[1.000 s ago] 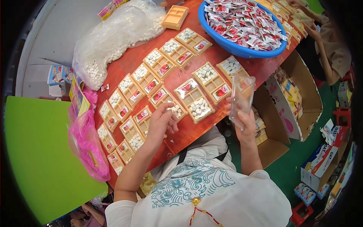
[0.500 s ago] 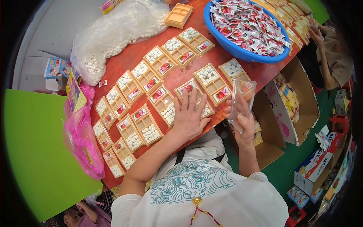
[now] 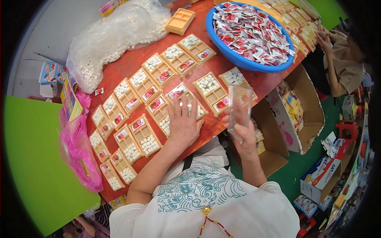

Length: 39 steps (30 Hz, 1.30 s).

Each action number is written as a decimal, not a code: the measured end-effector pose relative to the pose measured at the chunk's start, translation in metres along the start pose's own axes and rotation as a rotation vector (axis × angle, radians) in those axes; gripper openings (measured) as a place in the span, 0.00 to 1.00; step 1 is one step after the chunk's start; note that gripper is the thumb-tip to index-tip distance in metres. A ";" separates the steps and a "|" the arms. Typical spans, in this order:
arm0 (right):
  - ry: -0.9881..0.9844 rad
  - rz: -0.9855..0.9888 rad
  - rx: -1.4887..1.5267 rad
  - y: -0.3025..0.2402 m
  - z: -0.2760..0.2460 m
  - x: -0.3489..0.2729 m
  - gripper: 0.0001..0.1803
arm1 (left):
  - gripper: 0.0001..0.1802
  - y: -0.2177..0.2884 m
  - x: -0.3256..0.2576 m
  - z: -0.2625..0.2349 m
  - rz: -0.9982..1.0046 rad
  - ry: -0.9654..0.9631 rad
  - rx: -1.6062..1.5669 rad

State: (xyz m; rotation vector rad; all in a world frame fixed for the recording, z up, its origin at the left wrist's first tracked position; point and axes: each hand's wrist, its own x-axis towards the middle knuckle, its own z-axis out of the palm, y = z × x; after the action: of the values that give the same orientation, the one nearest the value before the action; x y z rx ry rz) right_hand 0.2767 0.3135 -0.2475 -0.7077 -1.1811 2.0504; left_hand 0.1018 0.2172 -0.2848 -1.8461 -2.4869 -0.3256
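Observation:
My left hand (image 3: 185, 123) lies flat, fingers stretched out, over a tan compartment tray (image 3: 201, 106) holding white cubes and a strawberry-printed sachet. Part of that tray is hidden under the palm. My right hand (image 3: 247, 139) grips a transparent plastic lid (image 3: 240, 107) above the table's near edge. Whether it is one lid or a stack, I cannot tell. Behind the lid sits a tray with white cubes (image 3: 233, 76), partly covered from sight. Just left of it stands a filled tray (image 3: 209, 92) with a strawberry sachet (image 3: 221, 104).
Several filled trays (image 3: 145, 142) line the red table (image 3: 127, 59). A blue basin (image 3: 254, 67) of sachets, a plastic bag of white cubes (image 3: 115, 35) and a tan tray (image 3: 180, 22) stand behind. Cardboard boxes (image 3: 313, 115) flank the table at right; another person (image 3: 341, 67) sits beyond.
The whole view has shifted slightly, moving the table's things left in the picture. My left hand stays flat on the tray, and the lid in my right hand is turned a little more upright.

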 end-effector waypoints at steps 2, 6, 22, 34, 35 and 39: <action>-0.035 0.074 -0.012 -0.001 0.002 0.001 0.40 | 0.41 0.000 0.003 -0.007 -0.004 -0.024 0.001; -0.055 0.118 -0.053 0.005 0.011 0.005 0.31 | 0.29 0.007 0.007 -0.036 0.037 0.096 -0.337; -0.167 0.070 -0.191 0.029 0.051 -0.013 0.36 | 0.11 0.002 -0.005 -0.062 -0.143 -0.435 -1.723; -0.225 0.275 -0.018 0.038 0.068 -0.006 0.27 | 0.10 -0.018 -0.016 -0.057 -0.215 -0.367 -1.774; -0.215 0.294 -0.021 0.036 0.069 -0.006 0.28 | 0.10 -0.018 -0.015 -0.058 -0.221 -0.372 -1.784; -0.217 0.324 -0.015 0.038 0.067 -0.004 0.28 | 0.10 -0.017 -0.013 -0.057 -0.207 -0.364 -1.804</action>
State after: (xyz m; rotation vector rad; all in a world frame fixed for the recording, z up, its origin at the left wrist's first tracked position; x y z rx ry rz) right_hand 0.2202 0.2604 -0.2509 -0.7373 -1.2693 2.4403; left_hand 0.0837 0.1901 -0.2334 -1.6970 -2.4670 -3.2220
